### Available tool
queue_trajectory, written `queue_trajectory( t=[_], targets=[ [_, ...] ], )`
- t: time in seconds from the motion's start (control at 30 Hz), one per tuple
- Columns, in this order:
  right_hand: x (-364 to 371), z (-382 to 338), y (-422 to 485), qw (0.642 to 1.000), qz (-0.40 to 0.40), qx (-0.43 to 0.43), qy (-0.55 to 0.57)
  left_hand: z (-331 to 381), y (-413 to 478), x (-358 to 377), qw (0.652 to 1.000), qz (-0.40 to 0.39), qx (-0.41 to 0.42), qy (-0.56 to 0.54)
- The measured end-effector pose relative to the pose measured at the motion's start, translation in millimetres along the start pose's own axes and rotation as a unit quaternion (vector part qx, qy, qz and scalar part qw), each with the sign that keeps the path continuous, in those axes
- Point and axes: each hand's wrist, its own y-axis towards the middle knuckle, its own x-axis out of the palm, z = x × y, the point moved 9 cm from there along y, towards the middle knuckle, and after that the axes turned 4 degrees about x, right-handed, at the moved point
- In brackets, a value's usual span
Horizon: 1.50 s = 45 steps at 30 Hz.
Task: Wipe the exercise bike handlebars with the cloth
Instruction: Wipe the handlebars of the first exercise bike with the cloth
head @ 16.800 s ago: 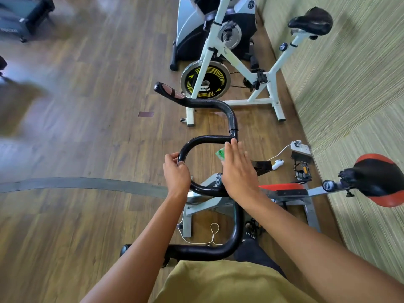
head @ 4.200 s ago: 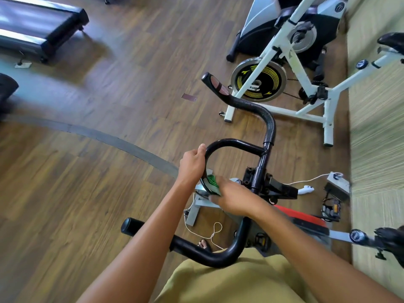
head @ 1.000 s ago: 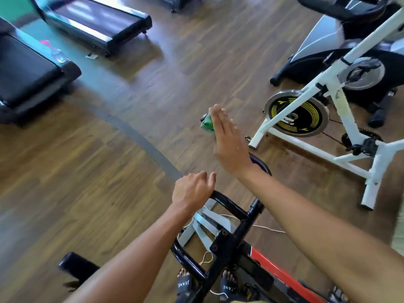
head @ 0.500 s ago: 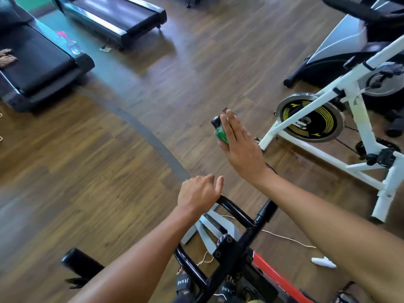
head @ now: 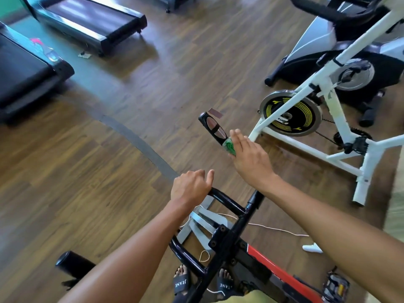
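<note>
Head view: right hand (head: 251,159), fingers straight together, presses cloth (head: 229,146) on the handlebars (head: 211,125) at their far end; left hand (head: 190,187) grips the middle; near end probably remains.

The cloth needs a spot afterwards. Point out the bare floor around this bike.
Widest bare floor: left of the left hand, between the near treadmill and the handlebars. Another patch lies beyond the handlebar tip, toward the far treadmill. Crowded: the white bike on the right, and the base, cord and feet below.
</note>
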Motion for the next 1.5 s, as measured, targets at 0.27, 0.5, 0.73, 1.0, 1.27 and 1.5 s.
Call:
queue_trajectory(
  t=[0.27,0.5,0.73,1.0,1.27,1.5],
  targets=[
    [-1.8,24.7,-63.4,0.977,-0.034,0.209,0.007,0.2,0.0,4.9,0.999,-0.024,0.006,-0.028],
    [-2.1,12.4,-112.5,0.886,-0.016,0.446,0.124,0.2,0.6,8.6,0.998,-0.047,0.014,-0.033],
    [2.7,-10.2,-138.2,0.850,-0.002,0.497,0.177,-0.6,0.5,12.5,0.996,-0.058,0.029,-0.053],
    [1.6,-12.7,-144.9,0.830,0.016,0.515,0.213,-1.1,3.7,15.3,0.996,-0.064,0.030,-0.057],
    [9.7,41.3,-174.0,0.696,0.113,0.549,0.449,-1.9,3.8,14.5,0.996,-0.065,0.028,-0.060],
    [34.2,33.7,-146.9,0.654,0.042,0.478,0.584,-2.3,0.2,13.0,0.997,-0.064,0.011,-0.043]
  ],
)
